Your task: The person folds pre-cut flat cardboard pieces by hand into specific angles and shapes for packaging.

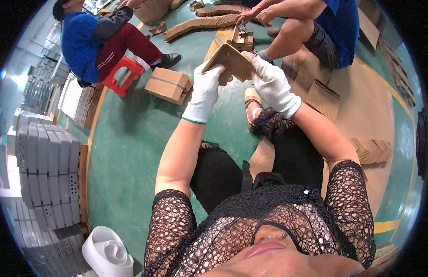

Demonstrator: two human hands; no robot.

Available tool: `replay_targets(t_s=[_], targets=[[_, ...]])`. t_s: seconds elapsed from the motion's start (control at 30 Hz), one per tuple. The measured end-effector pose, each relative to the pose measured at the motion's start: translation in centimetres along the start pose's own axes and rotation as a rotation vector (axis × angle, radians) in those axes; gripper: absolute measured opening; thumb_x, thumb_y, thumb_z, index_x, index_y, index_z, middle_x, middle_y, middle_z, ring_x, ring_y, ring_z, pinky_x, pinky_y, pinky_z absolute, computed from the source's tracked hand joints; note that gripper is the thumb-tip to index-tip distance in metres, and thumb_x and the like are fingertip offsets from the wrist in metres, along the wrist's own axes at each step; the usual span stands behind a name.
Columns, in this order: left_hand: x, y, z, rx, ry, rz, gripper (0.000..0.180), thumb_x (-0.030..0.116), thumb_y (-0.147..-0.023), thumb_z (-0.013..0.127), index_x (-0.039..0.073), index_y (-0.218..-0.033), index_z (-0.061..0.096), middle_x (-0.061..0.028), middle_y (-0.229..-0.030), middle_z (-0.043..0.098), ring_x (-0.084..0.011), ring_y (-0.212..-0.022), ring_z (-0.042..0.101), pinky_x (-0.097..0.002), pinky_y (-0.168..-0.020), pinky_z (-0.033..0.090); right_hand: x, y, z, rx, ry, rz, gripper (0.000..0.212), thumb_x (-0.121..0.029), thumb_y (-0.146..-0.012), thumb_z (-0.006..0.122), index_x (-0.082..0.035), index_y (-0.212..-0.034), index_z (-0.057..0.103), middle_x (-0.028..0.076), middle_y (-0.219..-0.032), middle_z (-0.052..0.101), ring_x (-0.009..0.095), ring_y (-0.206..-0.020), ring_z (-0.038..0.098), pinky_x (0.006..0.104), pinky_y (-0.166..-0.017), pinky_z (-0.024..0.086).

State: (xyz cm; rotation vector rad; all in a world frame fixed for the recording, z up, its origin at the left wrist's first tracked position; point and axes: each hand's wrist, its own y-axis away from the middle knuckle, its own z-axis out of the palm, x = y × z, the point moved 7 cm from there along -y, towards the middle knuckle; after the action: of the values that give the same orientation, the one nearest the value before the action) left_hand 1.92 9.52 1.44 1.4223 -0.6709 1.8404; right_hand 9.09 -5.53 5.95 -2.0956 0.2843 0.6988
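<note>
My left hand [206, 87], in a white knit glove, is closed on the left side of a folded piece of brown cardboard [229, 60]. On its right side my right hand [272, 84], gloved the same way, grips the same piece. The cardboard is bent along creases, with a raised peak at its far edge, and is held up in front of me above the green floor. Most of my fingertips are hidden behind it. Just beyond it lies a small cluster of folded cardboard pieces [245, 41], partly covered.
A closed carton [168, 85] sits left of my hands, near a red stool [123, 76] with a seated person. Another person [336, 32] crouches at far right. Rows of cardboard [200, 25] lie ahead; flat cardboard [324, 98] lies right. Grey stacked parts [50, 161] and a white roll [107, 251] stand left.
</note>
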Motion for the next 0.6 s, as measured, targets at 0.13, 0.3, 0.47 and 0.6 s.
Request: replay_targets(t_s=[0.13,0.3,0.47,0.6], targets=[[-0.1,-0.2,0.0,0.005,0.009,0.023,0.026,0.003,-0.077,0.055,-0.003,-0.102,0.058,-0.0102,-0.076,0.061,-0.0176,-0.059,0.06,-0.0274,-0.047,0.046,0.1,0.0,-0.1,-0.004,0.022,-0.022,0.041,0.0,-0.076,0.058,-0.005,-0.116,0.055,0.021,-0.103,0.06,0.032,-0.089,0.062,0.0335,-0.075,0.051],[-0.3,-0.2,-0.2,0.004,0.076,-0.03,0.024,0.003,-0.077,0.055,-0.003,-0.099,0.059,-0.01,-0.076,0.061,-0.0171,-0.057,0.058,-0.0285,-0.047,0.045,0.0,-0.1,0.2,-0.02,0.024,-0.02,0.041,-0.001,-0.076,0.058,-0.004,-0.117,0.055,0.02,-0.102,0.06,0.032,-0.088,0.062,0.0334,-0.075,0.051],[-0.2,-0.7,-1.3,-0.026,-0.015,0.057,0.031,0.003,-0.079,0.053,-0.004,-0.109,0.054,-0.0146,-0.094,0.06,-0.025,-0.071,0.061,-0.0357,-0.059,0.053,0.1,-0.1,0.9,-0.005,-0.022,-0.09,0.042,-0.002,-0.076,0.059,-0.005,-0.118,0.054,0.02,-0.107,0.059,0.032,-0.093,0.06,0.0343,-0.078,0.05],[-1.2,-1.6,-0.5,0.005,-0.041,0.167,0.028,0.005,-0.08,0.054,-0.002,-0.107,0.057,-0.0105,-0.092,0.061,-0.0205,-0.071,0.06,-0.033,-0.061,0.052,-0.3,0.3,-0.8,0.045,0.042,-0.143,0.037,-0.007,-0.079,0.059,-0.009,-0.115,0.054,0.017,-0.103,0.061,0.033,-0.09,0.061,0.0356,-0.076,0.051]])
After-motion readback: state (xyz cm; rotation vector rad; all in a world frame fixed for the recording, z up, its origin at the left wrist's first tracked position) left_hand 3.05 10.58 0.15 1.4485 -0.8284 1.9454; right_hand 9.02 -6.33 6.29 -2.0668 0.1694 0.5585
